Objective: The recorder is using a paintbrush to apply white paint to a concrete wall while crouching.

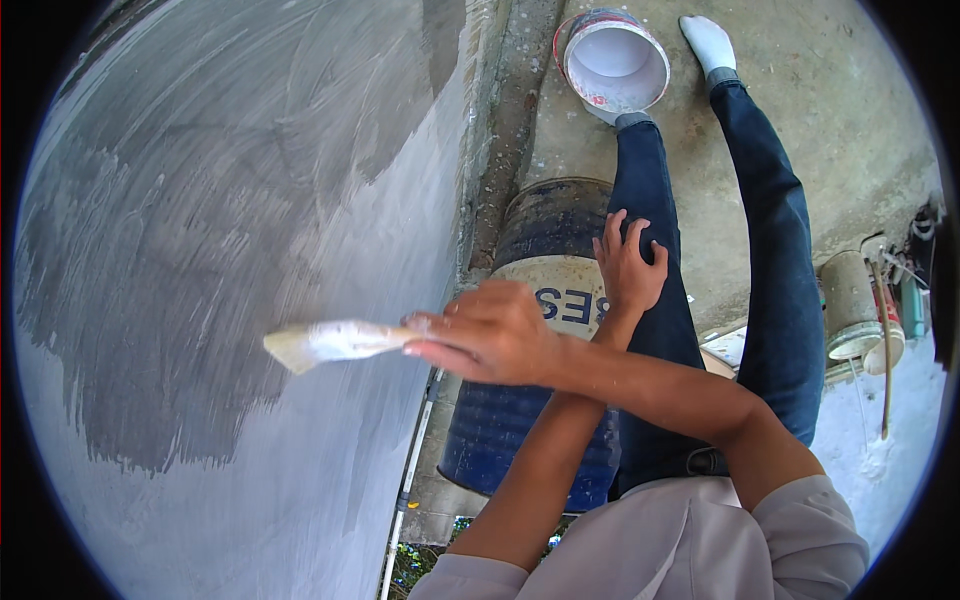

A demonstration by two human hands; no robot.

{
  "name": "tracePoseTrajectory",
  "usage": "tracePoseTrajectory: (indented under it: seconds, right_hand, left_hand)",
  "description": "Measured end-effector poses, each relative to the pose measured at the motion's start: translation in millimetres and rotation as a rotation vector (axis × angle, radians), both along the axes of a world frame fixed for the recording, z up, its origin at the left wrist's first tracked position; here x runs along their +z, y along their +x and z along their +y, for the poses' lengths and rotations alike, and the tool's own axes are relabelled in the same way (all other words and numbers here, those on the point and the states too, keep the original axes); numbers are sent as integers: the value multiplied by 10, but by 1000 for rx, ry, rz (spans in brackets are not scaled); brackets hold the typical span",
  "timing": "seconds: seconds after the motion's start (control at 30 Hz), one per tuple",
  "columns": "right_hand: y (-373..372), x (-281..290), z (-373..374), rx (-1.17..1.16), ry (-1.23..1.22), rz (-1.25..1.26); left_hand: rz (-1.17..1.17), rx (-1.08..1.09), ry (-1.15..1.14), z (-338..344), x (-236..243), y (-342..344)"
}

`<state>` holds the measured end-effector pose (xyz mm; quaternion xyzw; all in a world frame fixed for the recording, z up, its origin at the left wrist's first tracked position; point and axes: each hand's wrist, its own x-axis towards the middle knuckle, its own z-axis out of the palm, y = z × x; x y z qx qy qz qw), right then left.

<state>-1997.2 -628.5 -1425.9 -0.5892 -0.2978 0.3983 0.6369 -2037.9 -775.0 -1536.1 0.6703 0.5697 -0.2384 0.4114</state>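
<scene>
My right hand (490, 335) is closed around the handle of a paintbrush (345, 342). White paint smears the brush, and its pale bristles point left, at or close to a grey wall (210, 260); contact cannot be made out. Whitish paint coats the wall's lower and right parts, while a darker grey patch with streaky edges covers the upper left. My right forearm crosses above the left one. Fingers spread, my left hand (632, 270) rests on my left leg (650, 190) in dark jeans and holds nothing.
A paint bucket (618, 62) with white paint stands by my left foot. A blue drum (530, 425) with a cream band sits between the wall and my legs. Farther right are a dirty bucket (850, 300) and a stick (886, 350). A pale pole (405, 490) runs along the wall's edge.
</scene>
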Motion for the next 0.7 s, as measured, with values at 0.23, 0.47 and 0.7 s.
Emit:
tracePoseTrajectory:
  seconds: [0.23, 0.47, 0.7]
  right_hand:
    - [-84, -1253, -67, -41, -302, -163]
    - [-110, -1232, -56, -13, -641, -167]
    - [-285, 210, -76, -25, -399, 118]
  left_hand:
    - [-18, 22, 40, -102, -83, 10]
    - [-107, 38, 80, -112, -81, 14]
    - [-30, 35, -54, -32, -22, -41]
